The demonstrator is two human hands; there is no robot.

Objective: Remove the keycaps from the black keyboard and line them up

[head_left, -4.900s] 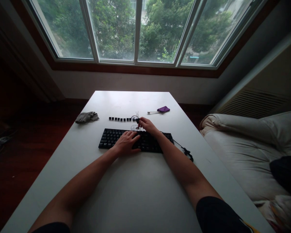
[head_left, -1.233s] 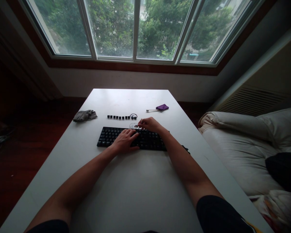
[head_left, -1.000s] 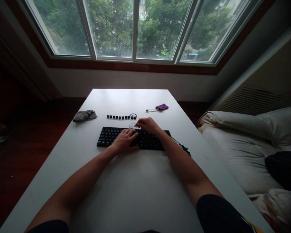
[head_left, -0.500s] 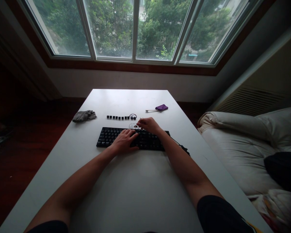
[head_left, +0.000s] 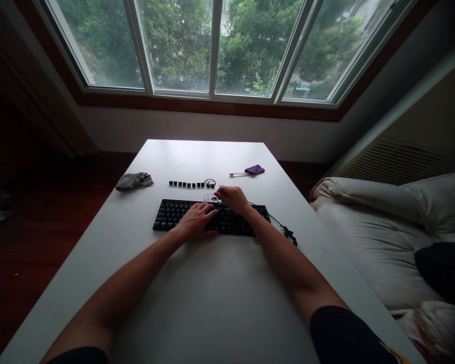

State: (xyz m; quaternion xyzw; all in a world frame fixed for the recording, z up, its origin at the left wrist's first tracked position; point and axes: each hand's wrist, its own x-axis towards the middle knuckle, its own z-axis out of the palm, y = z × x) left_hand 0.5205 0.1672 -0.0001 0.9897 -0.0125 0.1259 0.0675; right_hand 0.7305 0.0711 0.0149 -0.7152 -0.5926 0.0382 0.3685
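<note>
L hand (head_left: pixel 195 220) flat, fingers spread, on kbd (head_left: pixel 170 215), approx. midway btwn table's (head_left: pixel 197 298) L & R edges. R hand (head_left: pixel 231 198) pinching a thin item (head_left: pixel 220 188) — too small to ID — at kbd's far side, nr clear dish (head_left: pixel 208 198). Row of black keycaps (head_left: pixel 188 185) nearer table's far edge; grey cloth (head_left: pixel 134 181) at L edge; purple cloth (head_left: pixel 255 169) nr far R corner.

Pretty dim room tbh, daylight's all from the wide window (head_left: pixel 213 50) in the far wall (head_left: pixel 182 124), with green trees (head_left: pixel 178 45) outside. White worktop (head_left: pixel 212 298) in the middle, reddish-brown floor (head_left: pixel 26 273) left, cream padded sofa (head_left: pixel 375 247) right.
</note>
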